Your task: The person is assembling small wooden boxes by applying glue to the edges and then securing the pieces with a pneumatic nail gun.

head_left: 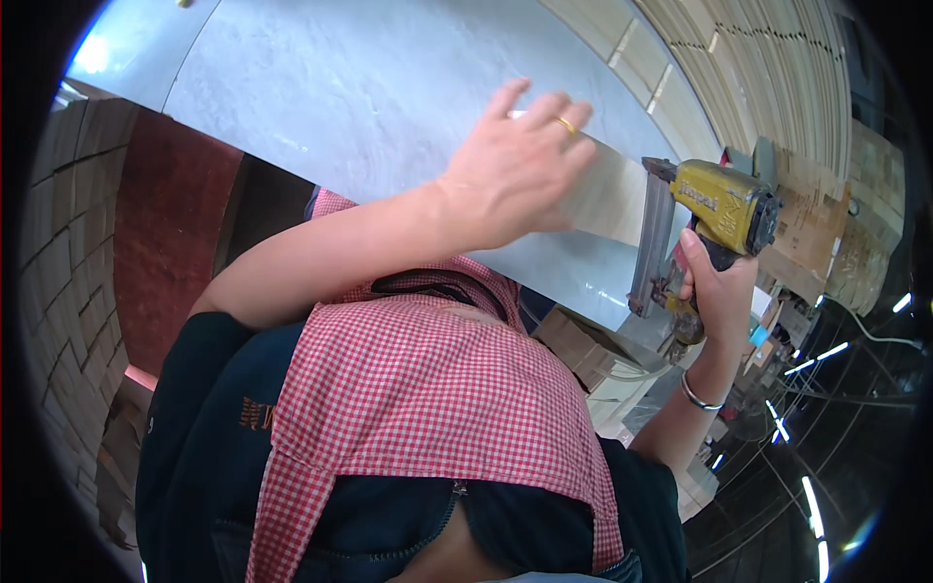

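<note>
My right hand [721,291] grips the handle of a yellow and black air nail gun [717,206]. The gun's long dark magazine lies along the right end of a pale wooden board [610,199]. Over that board's left part hovers my left hand [515,173], palm down with its fingers apart and a gold ring on one finger. It appears to hold nothing; whether its underside touches the board is hidden. Both lie over a light grey, glossy tabletop [321,92].
Long stacks of pale wooden strips [768,68] line the far right side. Cardboard boxes [802,228] stand beyond the nail gun, and another cardboard box [583,345] sits below the table edge. Stacked blocks [73,262] and a dark red panel [165,223] are at left.
</note>
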`<state>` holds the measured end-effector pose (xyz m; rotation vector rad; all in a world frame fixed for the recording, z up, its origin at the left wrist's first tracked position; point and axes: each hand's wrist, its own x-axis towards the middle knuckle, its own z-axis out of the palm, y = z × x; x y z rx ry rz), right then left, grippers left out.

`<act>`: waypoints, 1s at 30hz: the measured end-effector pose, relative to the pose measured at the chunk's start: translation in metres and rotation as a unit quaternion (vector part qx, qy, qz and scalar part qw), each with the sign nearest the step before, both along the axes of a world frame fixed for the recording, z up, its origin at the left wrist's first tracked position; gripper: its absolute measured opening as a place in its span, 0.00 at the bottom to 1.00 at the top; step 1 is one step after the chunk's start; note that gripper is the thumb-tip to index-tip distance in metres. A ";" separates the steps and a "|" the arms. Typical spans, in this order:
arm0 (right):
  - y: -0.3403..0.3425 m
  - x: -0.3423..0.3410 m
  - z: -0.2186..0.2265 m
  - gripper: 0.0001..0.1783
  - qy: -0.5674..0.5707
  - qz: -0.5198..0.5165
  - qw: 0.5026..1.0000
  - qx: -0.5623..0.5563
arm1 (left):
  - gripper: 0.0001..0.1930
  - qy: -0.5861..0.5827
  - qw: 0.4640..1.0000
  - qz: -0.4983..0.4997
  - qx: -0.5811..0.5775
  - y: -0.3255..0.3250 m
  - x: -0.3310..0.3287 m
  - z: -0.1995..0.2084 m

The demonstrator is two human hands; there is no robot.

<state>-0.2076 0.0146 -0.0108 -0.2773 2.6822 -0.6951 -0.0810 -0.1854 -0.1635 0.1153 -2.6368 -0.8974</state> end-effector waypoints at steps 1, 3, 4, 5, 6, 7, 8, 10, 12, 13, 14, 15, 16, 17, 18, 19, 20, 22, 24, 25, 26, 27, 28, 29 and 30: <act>0.004 0.000 -0.001 0.14 -0.003 -0.003 1.000 -0.002 | 0.34 -0.013 0.999 -0.020 -0.038 0.008 -0.010 0.002; 0.008 -0.002 -0.003 0.14 -0.013 -0.004 1.000 -0.006 | 0.32 -0.040 0.991 -0.054 -0.112 0.024 -0.028 0.007; 0.010 -0.003 -0.003 0.14 -0.018 -0.004 1.000 -0.008 | 0.31 -0.054 0.985 -0.070 -0.149 0.028 -0.032 0.009; 0.012 -0.004 -0.004 0.14 -0.017 -0.008 1.000 -0.009 | 0.31 -0.053 0.984 -0.074 -0.151 0.030 -0.035 0.009; 0.013 -0.004 -0.005 0.13 -0.019 -0.003 1.000 -0.011 | 0.31 -0.071 0.983 -0.083 -0.146 0.030 -0.038 0.011; 0.014 -0.005 -0.005 0.13 -0.022 0.004 1.000 -0.012 | 0.32 -0.090 0.982 -0.092 -0.141 0.030 -0.041 0.012; 0.015 -0.005 -0.006 0.13 -0.025 0.010 1.000 -0.014 | 0.32 -0.110 0.980 -0.100 -0.136 0.030 -0.043 0.013; 0.018 -0.007 -0.007 0.13 -0.029 0.016 0.999 -0.017 | 0.32 -0.131 0.976 -0.109 -0.132 0.030 -0.046 0.015; 0.019 -0.010 -0.007 0.12 -0.038 0.020 0.999 -0.018 | 0.32 -0.131 0.977 -0.110 -0.129 0.029 -0.047 0.016; 0.020 -0.011 -0.008 0.12 -0.043 0.021 0.999 -0.019 | 0.33 -0.131 0.977 -0.111 -0.128 0.028 -0.048 0.016; 0.020 -0.013 -0.008 0.12 -0.048 0.024 0.998 -0.019 | 0.33 -0.131 0.977 -0.111 -0.126 0.028 -0.048 0.016; 0.020 -0.013 -0.008 0.12 -0.049 0.023 0.998 -0.020 | 0.33 -0.132 0.977 -0.111 -0.127 0.028 -0.049 0.016; 0.020 -0.013 -0.008 0.12 -0.049 0.017 0.998 -0.023 | 0.33 -0.129 0.978 -0.108 -0.127 0.028 -0.048 0.015; 0.020 -0.013 -0.008 0.12 -0.049 0.012 0.998 -0.026 | 0.33 -0.125 0.978 -0.106 -0.126 0.029 -0.048 0.015; 0.020 -0.012 -0.009 0.12 -0.049 0.006 0.998 -0.029 | 0.32 -0.121 0.979 -0.103 -0.126 0.029 -0.049 0.014; 0.020 -0.013 -0.009 0.12 -0.049 0.001 0.998 -0.031 | 0.32 -0.117 0.980 -0.100 -0.125 0.030 -0.049 0.014; 0.020 -0.013 -0.009 0.12 -0.050 0.000 0.998 -0.031 | 0.32 -0.118 0.980 -0.101 -0.125 0.030 -0.049 0.014; 0.021 -0.014 -0.010 0.12 -0.053 -0.003 0.998 -0.031 | 0.32 -0.122 0.979 -0.103 -0.127 0.031 -0.051 0.014; 0.022 -0.015 -0.010 0.12 -0.056 -0.005 0.998 -0.030 | 0.33 -0.125 0.978 -0.105 -0.128 0.032 -0.052 0.015; 0.022 -0.016 -0.009 0.12 -0.056 -0.006 0.998 -0.029 | 0.33 -0.125 0.978 -0.106 -0.127 0.032 -0.051 0.014; 0.021 -0.017 -0.007 0.12 -0.058 0.004 0.998 -0.015 | 0.32 -0.123 0.979 -0.104 -0.126 0.032 -0.051 0.014; 0.020 -0.019 -0.005 0.12 -0.059 0.015 0.998 -0.001 | 0.32 -0.120 0.980 -0.102 -0.125 0.033 -0.050 0.014; 0.018 -0.021 -0.003 0.12 -0.060 0.026 0.998 0.014 | 0.32 -0.116 0.980 -0.100 -0.124 0.033 -0.049 0.014; 0.019 -0.021 -0.002 0.12 -0.061 0.037 0.997 0.028 | 0.32 -0.113 0.981 -0.097 -0.124 0.033 -0.047 0.014; 0.019 -0.022 -0.001 0.12 -0.060 0.039 0.997 0.028 | 0.32 -0.112 0.981 -0.096 -0.124 0.033 -0.046 0.013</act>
